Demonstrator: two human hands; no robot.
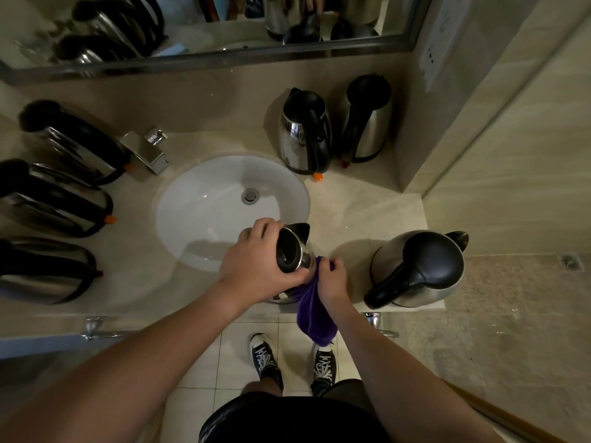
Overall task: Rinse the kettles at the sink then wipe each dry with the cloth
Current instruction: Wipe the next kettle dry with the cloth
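Observation:
A steel kettle with a black lid (pixel 292 247) stands at the counter's front edge, just right of the white sink (pixel 204 203). My left hand (pixel 256 260) grips it from above around its top and handle. My right hand (pixel 331 281) grips a purple cloth (pixel 311 310) and holds it against the kettle's right side; the cloth hangs down past the counter edge. The kettle's lower body is mostly hidden by my hands and the cloth.
Three steel kettles (pixel 73 142) stand on the counter left of the sink, two more (pixel 305 132) behind it at the right, and one (pixel 419 270) at the front right. A chrome tap (pixel 147 148) sits behind the sink. A mirror runs along the back wall.

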